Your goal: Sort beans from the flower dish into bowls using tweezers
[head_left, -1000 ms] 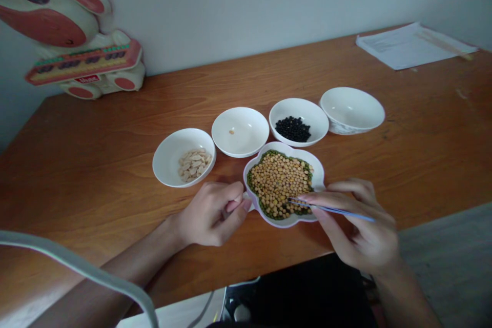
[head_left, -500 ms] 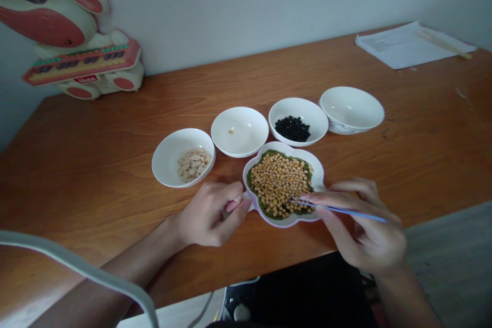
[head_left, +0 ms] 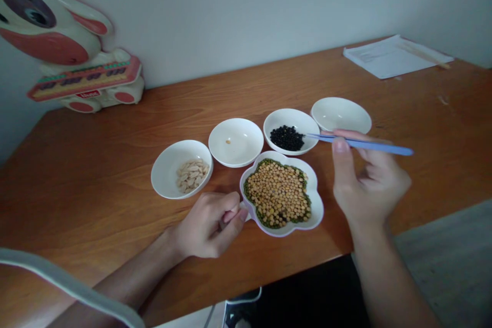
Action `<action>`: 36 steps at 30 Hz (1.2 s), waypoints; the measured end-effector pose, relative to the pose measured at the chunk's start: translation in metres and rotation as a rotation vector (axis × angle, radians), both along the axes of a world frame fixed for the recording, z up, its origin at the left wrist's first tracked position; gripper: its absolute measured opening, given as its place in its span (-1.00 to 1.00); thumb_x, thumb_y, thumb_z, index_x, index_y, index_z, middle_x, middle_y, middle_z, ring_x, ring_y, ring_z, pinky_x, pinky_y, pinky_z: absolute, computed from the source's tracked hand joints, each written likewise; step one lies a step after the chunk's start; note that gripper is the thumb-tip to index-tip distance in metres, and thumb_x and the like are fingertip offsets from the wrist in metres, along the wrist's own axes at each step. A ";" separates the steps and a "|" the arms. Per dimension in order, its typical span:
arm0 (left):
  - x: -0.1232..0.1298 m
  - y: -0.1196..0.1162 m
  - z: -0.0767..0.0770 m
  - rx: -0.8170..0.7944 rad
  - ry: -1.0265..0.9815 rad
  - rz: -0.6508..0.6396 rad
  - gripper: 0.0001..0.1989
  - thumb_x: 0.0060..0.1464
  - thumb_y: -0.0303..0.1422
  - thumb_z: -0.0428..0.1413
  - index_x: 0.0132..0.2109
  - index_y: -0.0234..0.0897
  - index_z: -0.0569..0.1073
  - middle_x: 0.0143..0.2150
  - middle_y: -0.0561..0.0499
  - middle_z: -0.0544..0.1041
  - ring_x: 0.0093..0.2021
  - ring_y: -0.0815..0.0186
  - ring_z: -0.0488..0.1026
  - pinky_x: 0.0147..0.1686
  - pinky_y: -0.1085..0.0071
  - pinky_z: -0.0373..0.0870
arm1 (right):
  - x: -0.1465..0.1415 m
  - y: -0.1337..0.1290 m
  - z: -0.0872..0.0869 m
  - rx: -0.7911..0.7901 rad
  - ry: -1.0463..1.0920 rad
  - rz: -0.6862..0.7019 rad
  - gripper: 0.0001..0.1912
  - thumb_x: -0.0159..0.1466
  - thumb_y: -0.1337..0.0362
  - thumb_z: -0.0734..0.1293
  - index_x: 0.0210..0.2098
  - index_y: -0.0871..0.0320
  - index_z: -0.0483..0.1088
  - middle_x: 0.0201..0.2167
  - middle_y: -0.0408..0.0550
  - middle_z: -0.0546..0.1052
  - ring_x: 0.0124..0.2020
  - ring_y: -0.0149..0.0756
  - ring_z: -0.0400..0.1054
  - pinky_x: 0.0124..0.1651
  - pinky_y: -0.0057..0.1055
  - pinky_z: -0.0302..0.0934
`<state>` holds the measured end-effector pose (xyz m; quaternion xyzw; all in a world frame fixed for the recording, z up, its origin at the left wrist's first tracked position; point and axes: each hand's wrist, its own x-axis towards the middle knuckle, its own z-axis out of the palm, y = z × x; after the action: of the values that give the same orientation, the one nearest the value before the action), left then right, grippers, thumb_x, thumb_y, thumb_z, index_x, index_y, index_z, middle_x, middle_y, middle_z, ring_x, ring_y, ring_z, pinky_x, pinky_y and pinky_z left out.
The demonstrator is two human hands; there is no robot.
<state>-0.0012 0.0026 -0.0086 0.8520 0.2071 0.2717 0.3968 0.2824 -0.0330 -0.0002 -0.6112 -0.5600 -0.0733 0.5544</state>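
My left hand (head_left: pixel 211 223) is closed on the handle of a white flower-shaped dish (head_left: pixel 315 210). Yellow beans (head_left: pixel 277 189) fill much of the dish, with green beans around their edge and a dark spot near the front. My right hand (head_left: pixel 369 174) pinches blue tweezers (head_left: pixel 369 146), whose tips reach over the right side of a white bowl (head_left: pixel 271 119) of black beans (head_left: pixel 287 138). Whether a bean sits between the tips is too small to tell. Behind my right fingers stands another white bowl (head_left: pixel 340 113), partly covered by them.
To the left are a bowl (head_left: pixel 163 171) of pale flat seeds (head_left: pixel 192 174) and a bowl (head_left: pixel 246 136) with one small yellowish piece. A toy keyboard animal (head_left: pixel 88 77) stands at the back left, papers (head_left: pixel 388 59) at the back right. A grey curved tube (head_left: pixel 69 284) crosses the lower left.
My right hand has carried the tweezers from the flower-shaped dish up and right to the black bean bowl. My left hand keeps its hold on the handle. The view has tilted slightly.
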 end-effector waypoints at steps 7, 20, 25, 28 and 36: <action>0.000 -0.001 0.002 0.002 0.017 0.005 -0.66 0.27 -0.55 0.06 -0.36 -0.19 0.06 -0.51 0.21 0.14 -0.56 0.50 0.05 -0.51 0.48 0.01 | 0.008 -0.032 -0.014 -0.058 0.098 0.137 -0.76 0.38 0.29 0.40 0.02 0.01 0.59 -0.07 -0.04 0.69 -0.10 -0.14 0.59 -0.01 -0.15 0.50; 0.000 0.000 0.002 -0.032 -0.001 -0.002 -0.64 0.25 -0.56 0.08 -0.36 -0.20 0.06 -0.51 0.22 0.12 -0.56 0.52 0.04 -0.53 0.49 -0.02 | 0.004 -0.055 -0.013 -0.292 -0.061 0.590 -0.74 0.33 0.38 0.39 -0.03 -0.01 0.57 -0.23 -0.12 0.69 -0.16 -0.21 0.49 -0.13 -0.25 0.43; 0.000 0.000 0.002 -0.025 0.013 0.006 -0.66 0.26 -0.55 0.08 -0.36 -0.20 0.07 -0.51 0.22 0.14 -0.56 0.51 0.04 -0.54 0.49 -0.03 | 0.000 -0.053 -0.012 -0.275 -0.114 0.575 -0.75 0.31 0.39 0.40 -0.05 0.01 0.58 -0.24 -0.13 0.69 -0.17 -0.22 0.48 -0.12 -0.25 0.40; 0.001 -0.001 0.004 -0.008 0.025 0.018 -0.67 0.27 -0.55 0.06 -0.37 -0.20 0.08 -0.50 0.21 0.15 -0.56 0.51 0.06 -0.54 0.49 -0.02 | -0.001 -0.053 -0.011 -0.263 -0.128 0.584 -0.76 0.31 0.40 0.40 -0.06 0.02 0.57 -0.24 -0.13 0.68 -0.18 -0.24 0.47 -0.12 -0.26 0.37; 0.000 0.000 0.004 -0.009 0.033 0.004 -0.68 0.28 -0.54 0.06 -0.37 -0.20 0.08 -0.50 0.21 0.15 -0.56 0.51 0.05 -0.54 0.49 -0.02 | -0.001 -0.053 -0.010 -0.269 -0.155 0.613 -0.75 0.33 0.42 0.39 -0.03 0.02 0.54 -0.25 -0.14 0.63 -0.20 -0.28 0.45 -0.14 -0.26 0.32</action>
<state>-0.0013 0.0025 -0.0050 0.8543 0.2165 0.2573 0.3964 0.2816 -0.0864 -0.0105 -0.4748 -0.7628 0.1250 0.4208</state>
